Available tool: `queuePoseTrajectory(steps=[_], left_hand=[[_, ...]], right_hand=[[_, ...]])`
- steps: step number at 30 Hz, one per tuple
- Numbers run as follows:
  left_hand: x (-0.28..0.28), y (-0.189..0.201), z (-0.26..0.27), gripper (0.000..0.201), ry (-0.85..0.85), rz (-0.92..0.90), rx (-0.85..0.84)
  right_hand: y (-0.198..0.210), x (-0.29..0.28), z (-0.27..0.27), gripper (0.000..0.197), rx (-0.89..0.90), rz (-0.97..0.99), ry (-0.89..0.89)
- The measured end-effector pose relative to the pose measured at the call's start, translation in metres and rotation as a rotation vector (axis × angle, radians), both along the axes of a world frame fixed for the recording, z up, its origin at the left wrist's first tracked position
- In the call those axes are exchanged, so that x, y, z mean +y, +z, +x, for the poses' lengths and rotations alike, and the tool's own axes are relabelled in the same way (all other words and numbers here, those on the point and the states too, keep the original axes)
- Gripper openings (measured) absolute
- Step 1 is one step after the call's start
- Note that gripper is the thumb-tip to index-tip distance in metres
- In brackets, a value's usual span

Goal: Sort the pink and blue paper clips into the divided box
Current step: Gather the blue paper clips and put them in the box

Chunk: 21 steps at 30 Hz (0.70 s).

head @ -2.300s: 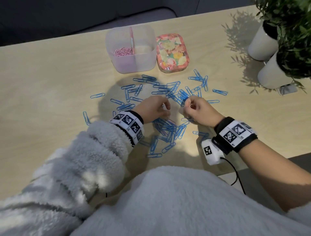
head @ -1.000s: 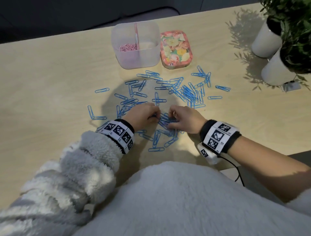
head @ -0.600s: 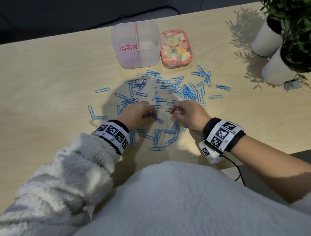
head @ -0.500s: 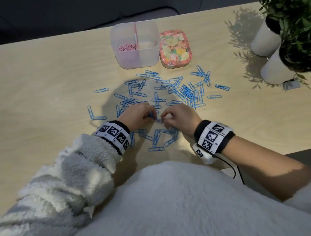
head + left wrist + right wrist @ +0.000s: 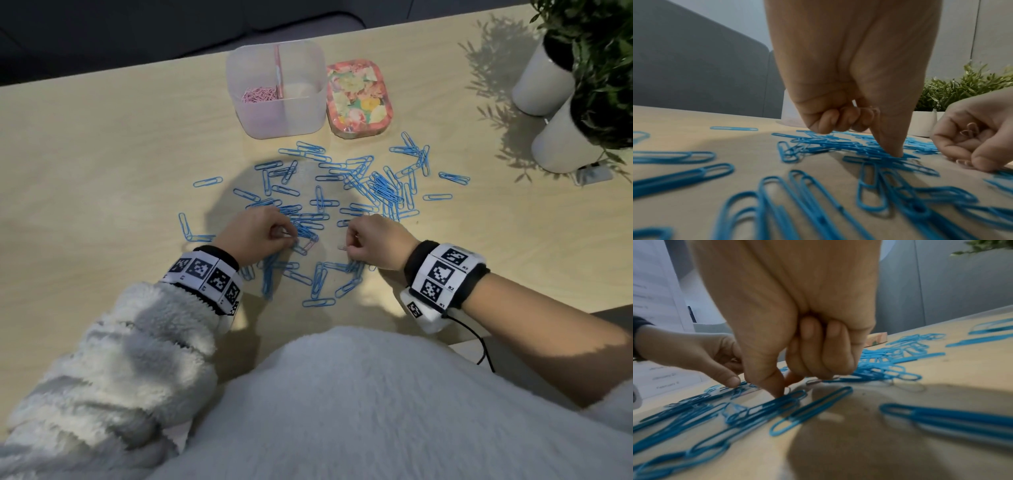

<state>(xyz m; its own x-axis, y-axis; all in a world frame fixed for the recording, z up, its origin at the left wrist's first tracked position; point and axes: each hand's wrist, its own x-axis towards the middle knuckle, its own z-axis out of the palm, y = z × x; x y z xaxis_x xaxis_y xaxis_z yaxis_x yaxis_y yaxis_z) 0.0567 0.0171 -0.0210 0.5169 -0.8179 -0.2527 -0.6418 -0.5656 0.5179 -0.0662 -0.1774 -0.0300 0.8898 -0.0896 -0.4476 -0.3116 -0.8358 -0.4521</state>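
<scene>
Blue paper clips (image 5: pixel 383 186) lie scattered over the wooden table (image 5: pixel 102 154). The clear divided box (image 5: pixel 294 113) stands at the back, with pink clips (image 5: pixel 260 94) in its left compartment. My left hand (image 5: pixel 263 236) has curled fingers and its thumb (image 5: pixel 893 146) presses onto a heap of blue clips (image 5: pixel 838 144); a small pale loop shows by its forefinger (image 5: pixel 733 360). My right hand (image 5: pixel 373 243) holds pink clips (image 5: pixel 970 129) in its curled fingers. Its thumb and forefinger (image 5: pixel 782 386) touch the table beside a loose pink clip (image 5: pixel 813 382).
A floral tin (image 5: pixel 358 96) sits right of the box. Two white plant pots (image 5: pixel 561 137) with green leaves stand at the far right. More blue clips (image 5: pixel 318 284) lie between my hands and the table's near edge.
Both hands came back from the middle of the spread to the near heap. In the last half second they drew slightly apart, and the blue clips between them shifted.
</scene>
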Motion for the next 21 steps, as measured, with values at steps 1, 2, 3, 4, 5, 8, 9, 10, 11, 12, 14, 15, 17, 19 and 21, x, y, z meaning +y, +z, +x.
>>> queuePoseTrajectory(steps=[1,2,3,4,5,8,9,10,11,12,14,15,17,19,21], left_hand=[[-0.003,0.001,-0.003,0.010,0.010,-0.010,-0.007],[-0.007,0.002,-0.006,0.013,0.027,-0.011,-0.015],[-0.011,0.002,-0.009,0.017,0.050,0.008,-0.029],[-0.015,0.002,-0.012,0.022,0.065,0.042,-0.059],[-0.019,0.002,-0.015,0.026,0.066,0.087,-0.101],[-0.028,-0.003,-0.022,0.026,0.041,0.180,-0.152],[-0.029,-0.004,-0.024,0.024,0.035,0.184,-0.138],[-0.030,-0.005,-0.025,0.022,0.027,0.182,-0.118],[-0.031,-0.006,-0.026,0.020,0.018,0.178,-0.099],[-0.031,-0.006,-0.027,0.018,0.009,0.176,-0.084],[-0.030,-0.006,-0.029,0.017,-0.028,0.181,-0.068],[-0.030,-0.006,-0.030,0.017,-0.043,0.175,-0.057],[-0.027,-0.004,-0.030,0.014,-0.016,0.123,0.022],[-0.027,-0.001,-0.026,0.010,0.103,0.037,0.179],[-0.027,0.001,-0.021,0.010,0.222,-0.042,0.335]], right_hand=[[-0.001,-0.003,0.001,0.008,-0.004,0.032,-0.004],[0.001,-0.007,0.001,0.010,-0.032,0.087,-0.033],[0.004,-0.013,0.002,0.012,-0.065,0.166,-0.097],[0.007,-0.019,0.004,0.016,-0.100,0.270,-0.190],[0.012,-0.027,0.004,0.021,-0.126,0.384,-0.298],[0.023,-0.045,0.003,0.025,-0.148,0.691,-0.578],[0.025,-0.050,0.002,0.022,-0.142,0.778,-0.634],[0.026,-0.054,0.002,0.019,-0.125,0.846,-0.672],[0.026,-0.055,0.002,0.020,-0.103,0.895,-0.699],[0.025,-0.055,0.003,0.023,-0.083,0.931,-0.720],[0.022,-0.051,0.003,0.029,-0.043,0.973,-0.757],[0.020,-0.047,0.003,0.029,-0.027,0.963,-0.743],[0.014,-0.038,0.002,0.024,-0.055,0.793,-0.587],[0.008,-0.034,0.000,0.015,-0.126,0.488,-0.307],[0.005,-0.033,-0.001,0.005,-0.141,0.187,-0.091]])
